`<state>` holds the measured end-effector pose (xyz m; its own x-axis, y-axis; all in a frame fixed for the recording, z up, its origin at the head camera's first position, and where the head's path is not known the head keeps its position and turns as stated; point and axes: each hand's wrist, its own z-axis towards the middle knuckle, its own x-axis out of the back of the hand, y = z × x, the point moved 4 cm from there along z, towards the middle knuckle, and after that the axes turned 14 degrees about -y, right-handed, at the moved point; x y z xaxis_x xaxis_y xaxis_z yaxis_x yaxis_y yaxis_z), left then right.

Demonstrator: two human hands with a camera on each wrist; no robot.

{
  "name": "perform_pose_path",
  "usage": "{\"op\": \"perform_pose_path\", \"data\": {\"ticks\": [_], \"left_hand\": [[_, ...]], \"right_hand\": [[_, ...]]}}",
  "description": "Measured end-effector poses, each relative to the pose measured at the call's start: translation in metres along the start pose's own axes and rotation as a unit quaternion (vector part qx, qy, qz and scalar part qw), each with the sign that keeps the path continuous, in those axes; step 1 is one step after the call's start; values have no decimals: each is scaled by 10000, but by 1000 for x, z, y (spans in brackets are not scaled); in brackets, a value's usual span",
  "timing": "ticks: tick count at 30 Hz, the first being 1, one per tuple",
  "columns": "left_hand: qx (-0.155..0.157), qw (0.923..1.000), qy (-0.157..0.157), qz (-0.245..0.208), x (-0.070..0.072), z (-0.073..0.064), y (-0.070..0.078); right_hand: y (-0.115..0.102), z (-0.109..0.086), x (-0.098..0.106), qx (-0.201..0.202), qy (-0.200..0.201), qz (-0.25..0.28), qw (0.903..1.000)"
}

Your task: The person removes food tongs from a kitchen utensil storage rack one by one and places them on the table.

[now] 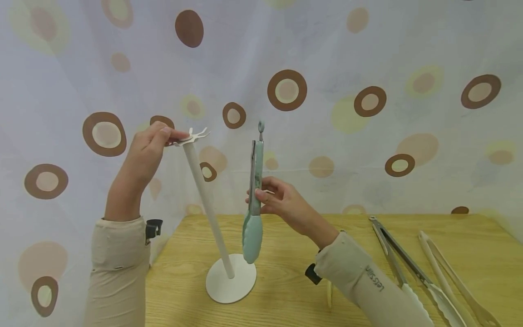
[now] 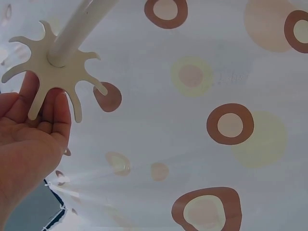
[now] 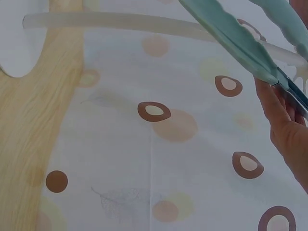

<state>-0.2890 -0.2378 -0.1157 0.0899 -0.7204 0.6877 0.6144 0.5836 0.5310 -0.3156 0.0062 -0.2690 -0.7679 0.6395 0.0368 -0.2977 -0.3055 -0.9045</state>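
Observation:
A white utensil stand [image 1: 207, 206] with a round base rises from the wooden table. Its top is a star-shaped hook plate [image 2: 53, 77] with several curved arms. At that plate, my left hand [image 1: 146, 152] grips the edge, fingertips among the hooks in the left wrist view. My right hand [image 1: 288, 204] holds mint-green tongs [image 1: 252, 236] upright by the handle, just right of the pole. Their hanging loop [image 1: 261, 127] points up and the scalloped heads point down. In the right wrist view the green heads [image 3: 236, 43] are spread slightly apart.
Metal tongs with white tips [image 1: 402, 263] and beige tongs [image 1: 445, 277] lie at the table's right. A small yellowish item [image 1: 329, 293] lies by the right sleeve. Behind the wooden table [image 1: 298, 272] hangs a dotted curtain [image 1: 327, 54].

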Motion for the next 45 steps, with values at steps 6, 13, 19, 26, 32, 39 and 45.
{"op": "perform_pose_path", "data": {"ticks": [6, 13, 19, 26, 32, 39, 45], "left_hand": [[-9, 10000, 0, -1, 0, 0, -1], [-8, 10000, 0, 44, 0, 1, -1], [-6, 10000, 12, 25, 0, 0, -1], [8, 10000, -13, 55, 0, 0, -1], [19, 10000, -33, 91, 0, 0, 0], [-15, 10000, -1, 56, 0, -1, 0], [-8, 10000, 8, 22, -1, 0, 0]], "right_hand": [[0, -5, 4, -509, 449, -369, 9970], [1, -9, 7, -855, 790, -725, 9905], [5, -12, 13, -1097, 1144, -1031, 9820], [12, -18, 19, -1476, 1553, -1280, 9684], [18, -24, 25, -1752, 1803, -1509, 9561], [27, -31, 31, -2251, 2038, -2039, 9307], [33, -34, 34, -2582, 2079, -2338, 9140]]}}
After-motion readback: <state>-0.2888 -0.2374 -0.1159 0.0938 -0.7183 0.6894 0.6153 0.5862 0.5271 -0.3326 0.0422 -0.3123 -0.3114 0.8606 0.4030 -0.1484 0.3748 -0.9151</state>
